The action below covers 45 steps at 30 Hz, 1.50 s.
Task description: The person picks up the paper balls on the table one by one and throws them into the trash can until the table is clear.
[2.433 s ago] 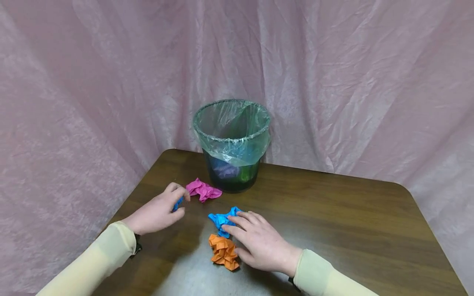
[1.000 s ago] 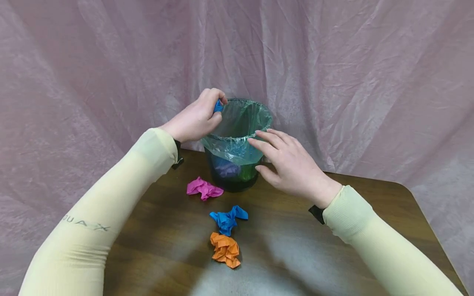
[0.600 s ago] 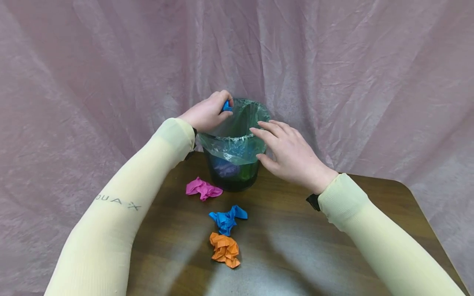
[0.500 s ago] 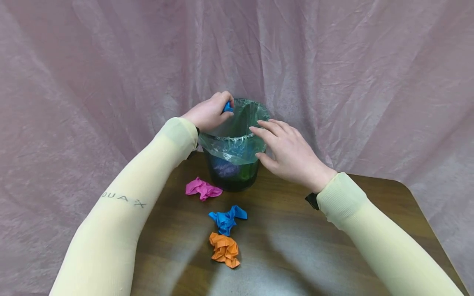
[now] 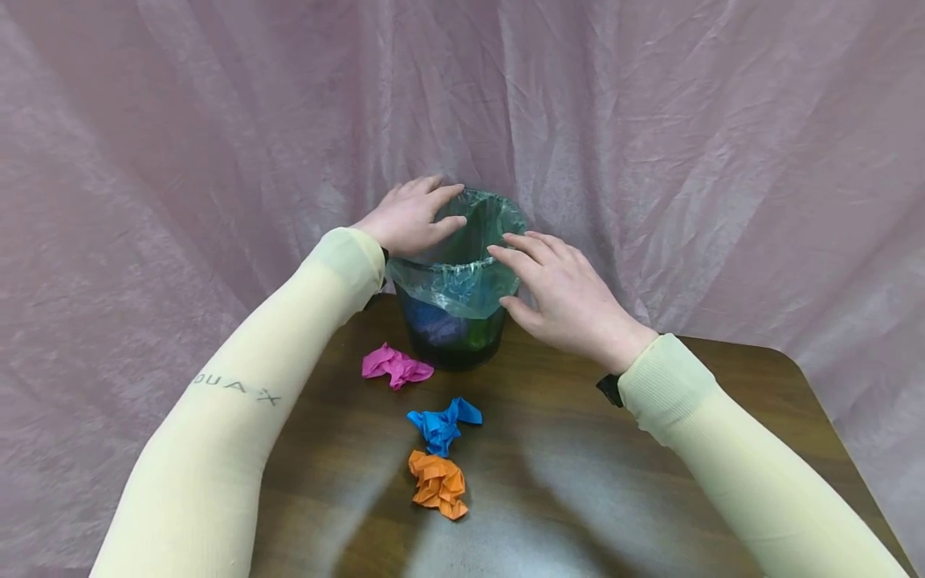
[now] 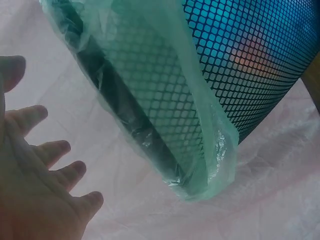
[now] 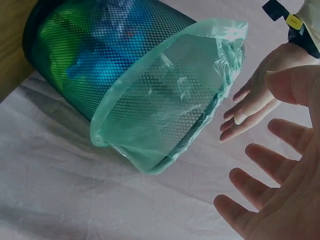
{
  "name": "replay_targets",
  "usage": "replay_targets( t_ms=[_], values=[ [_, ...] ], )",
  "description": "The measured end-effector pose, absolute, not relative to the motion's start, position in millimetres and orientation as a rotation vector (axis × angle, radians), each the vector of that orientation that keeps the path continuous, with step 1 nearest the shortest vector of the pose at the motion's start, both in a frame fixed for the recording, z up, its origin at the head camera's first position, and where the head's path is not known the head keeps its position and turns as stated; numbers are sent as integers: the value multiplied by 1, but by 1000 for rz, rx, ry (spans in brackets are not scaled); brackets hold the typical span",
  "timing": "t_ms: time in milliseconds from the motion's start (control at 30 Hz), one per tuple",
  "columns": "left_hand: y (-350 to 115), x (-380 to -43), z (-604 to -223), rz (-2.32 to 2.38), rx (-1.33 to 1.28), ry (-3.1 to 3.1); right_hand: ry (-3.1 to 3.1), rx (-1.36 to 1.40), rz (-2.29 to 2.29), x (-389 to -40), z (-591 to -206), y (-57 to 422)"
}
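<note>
A mesh wastebasket (image 5: pixel 455 341) lined with a green plastic bag (image 5: pixel 462 291) stands near the table's back edge. Over its left rim, my left hand (image 5: pixel 413 215) hovers with fingers spread and nothing in them. My right hand (image 5: pixel 571 301) is at the right of the rim, fingers extended and empty. Through the mesh in the right wrist view show blue paper (image 7: pixel 92 65) and green paper (image 7: pixel 57 45) inside the basket. In front of it lie three crumpled papers: pink (image 5: pixel 396 366), blue (image 5: pixel 442 425) and orange (image 5: pixel 438 484).
The brown wooden table (image 5: pixel 614 449) has rounded back corners. A pink curtain (image 5: pixel 650 160) hangs behind and to the sides of it. The blue and orange papers lie close together, nearer the front than the pink one.
My left hand moved from the table's left side up over the basket with a crumpled blue paper, then opened and let it go. My right hand rose from the blue paper to the rim.
</note>
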<state>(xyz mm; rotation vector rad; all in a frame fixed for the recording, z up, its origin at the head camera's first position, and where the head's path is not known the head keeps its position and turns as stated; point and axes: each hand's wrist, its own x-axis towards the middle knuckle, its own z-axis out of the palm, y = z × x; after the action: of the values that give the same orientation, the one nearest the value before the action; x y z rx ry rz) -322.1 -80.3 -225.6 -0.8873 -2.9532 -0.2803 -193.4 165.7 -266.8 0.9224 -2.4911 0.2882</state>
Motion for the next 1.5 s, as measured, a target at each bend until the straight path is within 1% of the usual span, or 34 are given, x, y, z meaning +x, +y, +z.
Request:
replay_targets(
  t_ms=[333,733,1267,1500],
  values=[
    [-83,-310,-221,-257,-925,-2920,-2492,942,294,-191,-269,164],
    [-91,-288,-212,-259,-963,-2859,-2480,967,291,-187,-270,161],
    [-120,-252,-208,-292,-1024,-2772,-2407,1055,315,-175,-275,151],
    [-138,-238,-214,-308,-1039,-2730,-2370,1120,312,-168,-279,145]
  ],
)
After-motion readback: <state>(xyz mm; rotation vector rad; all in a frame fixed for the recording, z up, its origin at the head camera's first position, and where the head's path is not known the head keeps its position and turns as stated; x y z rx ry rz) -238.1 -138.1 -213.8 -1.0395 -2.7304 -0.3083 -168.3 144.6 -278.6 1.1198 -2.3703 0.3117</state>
